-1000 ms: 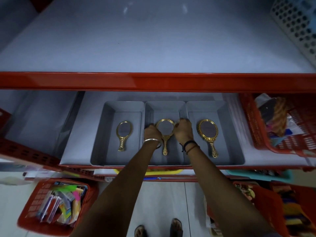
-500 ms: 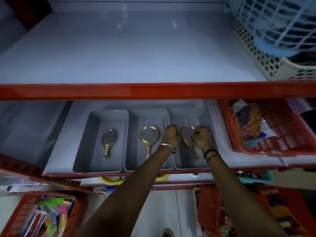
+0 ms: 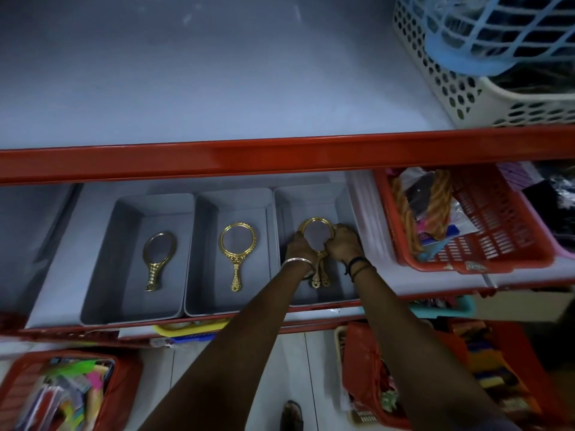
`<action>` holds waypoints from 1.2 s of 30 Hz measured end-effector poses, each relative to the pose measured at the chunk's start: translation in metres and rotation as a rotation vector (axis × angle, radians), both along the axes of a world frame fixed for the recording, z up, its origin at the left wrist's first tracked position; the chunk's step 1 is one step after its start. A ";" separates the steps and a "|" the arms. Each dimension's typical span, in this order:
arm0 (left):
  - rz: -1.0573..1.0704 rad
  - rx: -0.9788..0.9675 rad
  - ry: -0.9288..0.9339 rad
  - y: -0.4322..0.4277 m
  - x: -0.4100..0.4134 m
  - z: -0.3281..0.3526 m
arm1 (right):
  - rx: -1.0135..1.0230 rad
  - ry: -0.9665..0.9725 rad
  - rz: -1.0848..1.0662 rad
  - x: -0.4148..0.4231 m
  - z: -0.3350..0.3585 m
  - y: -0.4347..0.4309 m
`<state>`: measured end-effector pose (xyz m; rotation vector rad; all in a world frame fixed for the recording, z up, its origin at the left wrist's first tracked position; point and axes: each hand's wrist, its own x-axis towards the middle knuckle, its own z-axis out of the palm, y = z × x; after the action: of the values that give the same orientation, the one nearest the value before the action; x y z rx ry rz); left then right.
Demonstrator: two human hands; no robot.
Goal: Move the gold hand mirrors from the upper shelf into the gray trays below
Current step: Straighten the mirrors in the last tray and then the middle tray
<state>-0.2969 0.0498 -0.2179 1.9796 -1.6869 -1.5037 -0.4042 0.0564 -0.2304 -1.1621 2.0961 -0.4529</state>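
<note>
Three gray trays stand side by side on the lower shelf. The left tray (image 3: 102, 275) holds a gold hand mirror (image 3: 157, 259). In the middle tray (image 3: 202, 259) lies a round gold mirror (image 3: 238, 248). In the right tray (image 3: 342, 290), both hands grip a third gold mirror (image 3: 315, 233) by its frame: my left hand (image 3: 300, 247) on its left side, my right hand (image 3: 343, 241) on its right. The handle points toward me between my wrists. The upper shelf (image 3: 202, 82) shows no mirrors.
A white perforated basket (image 3: 466, 98) with a blue basket (image 3: 485, 35) in it sits on the upper shelf's right. A red basket (image 3: 485, 256) of goods stands right of the trays. More red baskets (image 3: 62, 390) sit on the floor below.
Both hands left the middle tray's mirror and moved right to the mirror in the right tray, now gripping it. The view has shifted right and up.
</note>
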 end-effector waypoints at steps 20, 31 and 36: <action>-0.046 -0.047 -0.013 0.001 0.004 0.007 | -0.104 0.030 -0.056 0.000 -0.012 0.002; -0.047 -0.119 -0.033 0.005 0.007 0.009 | -0.086 0.037 -0.121 0.004 -0.018 0.001; -0.041 -0.140 -0.049 0.006 0.009 0.011 | -0.089 0.047 -0.120 0.005 -0.018 0.000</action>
<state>-0.2880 0.0554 -0.2073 1.9359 -1.8085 -1.3197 -0.3993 0.0568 -0.2486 -1.1106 2.2139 -0.5850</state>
